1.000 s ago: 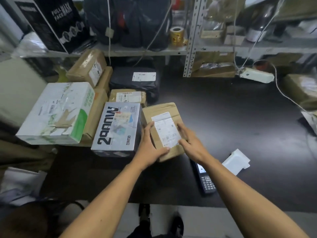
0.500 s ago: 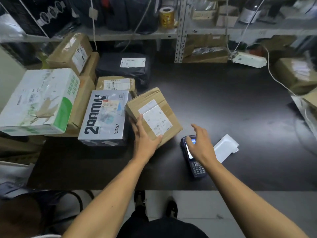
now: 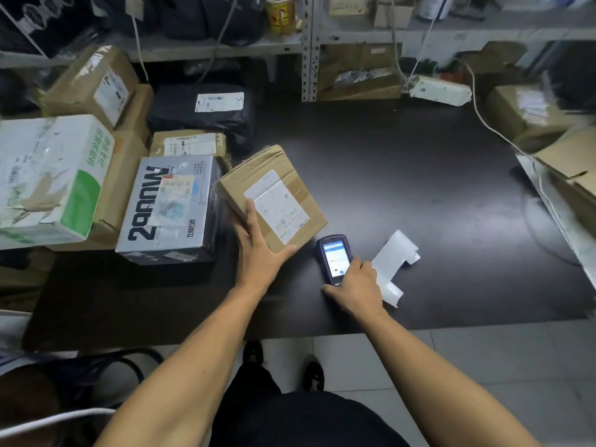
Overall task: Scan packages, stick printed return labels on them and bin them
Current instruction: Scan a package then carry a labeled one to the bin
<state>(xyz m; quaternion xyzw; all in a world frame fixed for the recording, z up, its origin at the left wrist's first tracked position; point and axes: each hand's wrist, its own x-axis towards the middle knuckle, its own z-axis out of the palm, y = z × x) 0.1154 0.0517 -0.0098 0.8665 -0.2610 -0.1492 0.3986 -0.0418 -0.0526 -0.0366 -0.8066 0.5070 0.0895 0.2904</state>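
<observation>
A wide, matte black table (image 3: pixel 403 175) is filling most of the view, its near edge running above a pale tiled floor. Behind it, grey metal shelving (image 3: pixel 309 46) is standing with its upper levels cut off by the top of the view, and its contents are too blurred to name, apart from a yellow tape roll (image 3: pixel 280 12). On the far left, a stack of packages is crowding the tabletop: a white and green carton (image 3: pixel 48 175) with scuffed, torn tape is running off the left edge, a glossy grey printed box (image 3: pixel 167 208) is sitting just right of it, and a soft black plastic mailer (image 3: pixel 200 114) with a white label is lying further back. The brown cardboard package (image 3: pixel 274 195) is resting tilted, near the middle of the table, touching the grey box, with a white label (image 3: pixel 280 206) stuck on top whose print is too small to read. The left hand (image 3: pixel 258 250) is gripping its near corner, thumb on top beside the label and fingers hidden underneath. The right hand (image 3: pixel 358 282) is curling round the near end of a dark handheld scanner (image 3: pixel 333 258), whose lit screen is showing and whose keypad is covered. A white paper backing strip (image 3: pixel 392 266) is lying flat just right of that hand.
</observation>
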